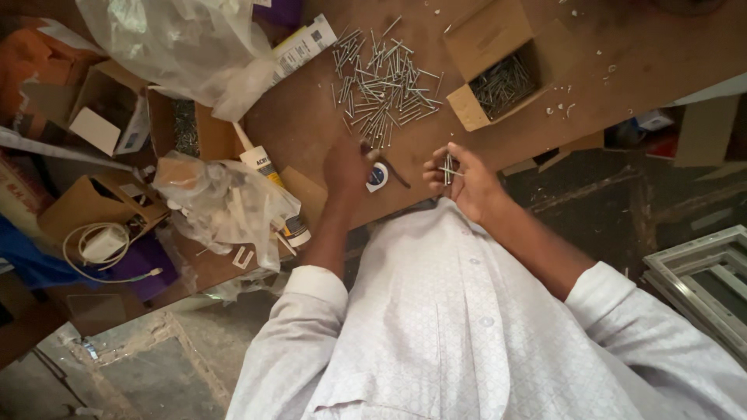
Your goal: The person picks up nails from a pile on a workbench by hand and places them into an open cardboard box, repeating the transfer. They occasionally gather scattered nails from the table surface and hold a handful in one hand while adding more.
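**A small bundle gathered, a large heap still on the table**

We hold a few long screws (448, 169) side by side in our right hand (459, 180), fingers curled around them so the shafts stand lined up, one lying crosswise on top. The bundle looks thin; we judge the gathering has barely started.

Our left hand (347, 165) rests at the near edge of the loose screw pile (383, 82), fingers bent down toward the table; whether it pinches a screw we cannot tell, since its back hides the fingertips. Just beside it lies a small round tape measure (377, 177), blue and white, with a dark strap trailing off.

The pile spreads wide across the brown table (622, 70), shafts pointing every way, so most of the sorting appears left to do. To its right an open cardboard box (498, 66) holds more screws, dark and packed together.

Farther out on the left sit crumpled clear plastic bags (222, 202), a sealant tube (272, 190), more cardboard boxes (93, 117) and a coiled white cable (101, 249). A white frame (700, 272) rests on the floor at right.
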### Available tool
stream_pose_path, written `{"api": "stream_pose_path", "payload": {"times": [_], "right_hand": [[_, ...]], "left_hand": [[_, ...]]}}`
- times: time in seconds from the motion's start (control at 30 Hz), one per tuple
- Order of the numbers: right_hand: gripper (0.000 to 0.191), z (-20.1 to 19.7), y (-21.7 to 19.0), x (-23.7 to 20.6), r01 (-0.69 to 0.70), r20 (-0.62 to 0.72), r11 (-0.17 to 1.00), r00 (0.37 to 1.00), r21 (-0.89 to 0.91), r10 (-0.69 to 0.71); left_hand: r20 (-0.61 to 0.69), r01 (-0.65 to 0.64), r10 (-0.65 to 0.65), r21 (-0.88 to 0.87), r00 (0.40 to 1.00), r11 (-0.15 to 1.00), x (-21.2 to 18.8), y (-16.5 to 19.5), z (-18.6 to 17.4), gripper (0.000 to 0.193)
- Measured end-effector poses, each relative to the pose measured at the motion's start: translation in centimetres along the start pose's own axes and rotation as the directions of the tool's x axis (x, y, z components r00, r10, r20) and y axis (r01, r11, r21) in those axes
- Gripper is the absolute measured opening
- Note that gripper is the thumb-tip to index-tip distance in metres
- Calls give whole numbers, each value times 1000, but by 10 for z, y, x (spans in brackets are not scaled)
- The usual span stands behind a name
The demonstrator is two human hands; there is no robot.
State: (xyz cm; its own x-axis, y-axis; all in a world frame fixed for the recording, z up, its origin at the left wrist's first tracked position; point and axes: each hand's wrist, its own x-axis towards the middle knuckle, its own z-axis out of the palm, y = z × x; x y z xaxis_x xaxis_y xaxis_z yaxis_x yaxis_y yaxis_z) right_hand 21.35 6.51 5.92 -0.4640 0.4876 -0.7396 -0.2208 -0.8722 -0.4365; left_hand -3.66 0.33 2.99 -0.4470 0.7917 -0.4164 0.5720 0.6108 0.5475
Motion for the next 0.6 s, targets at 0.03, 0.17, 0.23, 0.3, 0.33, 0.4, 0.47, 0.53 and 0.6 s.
{"api": "stream_pose_path", "payload": {"times": [0.03,0.17,0.23,0.3,0.33,0.4,0.47,0.53,0.6], "right_hand": [[29,0,1,-1,-4,-3,1000,1000,1,4],[28,2,-3,-7,-3,-15,1000,1000,10,3],[28,4,-6,-7,5,-14,1000,1000,17,-5],[28,4,-7,-6,13,-13,1000,1000,28,-13],[28,4,-8,-6,16,-11,1000,1000,25,-15],[29,4,-8,-5,24,-10,999,1000,22,-24],[30,4,-10,-6,21,8,999,1000,41,-21],[30,6,-12,-7,17,14,999,1000,45,-17],[30,10,-14,-8,11,9,999,1000,35,-11]], "left_hand": [[-28,-30,31,41,999,999,0,1,3,25],[-40,-53,58,122,997,991,4,5,10,21],[-2,-13,13,100,1000,995,8,5,10,22],[43,31,-34,59,998,998,12,3,8,26],[25,4,-5,43,1000,999,12,1,7,26],[-10,-57,57,13,998,998,13,-4,2,26],[65,7,6,-200,998,980,11,-10,-3,26],[145,54,6,-408,989,912,8,-12,-8,25],[212,85,57,-602,976,794,3,-7,-11,23]]}}
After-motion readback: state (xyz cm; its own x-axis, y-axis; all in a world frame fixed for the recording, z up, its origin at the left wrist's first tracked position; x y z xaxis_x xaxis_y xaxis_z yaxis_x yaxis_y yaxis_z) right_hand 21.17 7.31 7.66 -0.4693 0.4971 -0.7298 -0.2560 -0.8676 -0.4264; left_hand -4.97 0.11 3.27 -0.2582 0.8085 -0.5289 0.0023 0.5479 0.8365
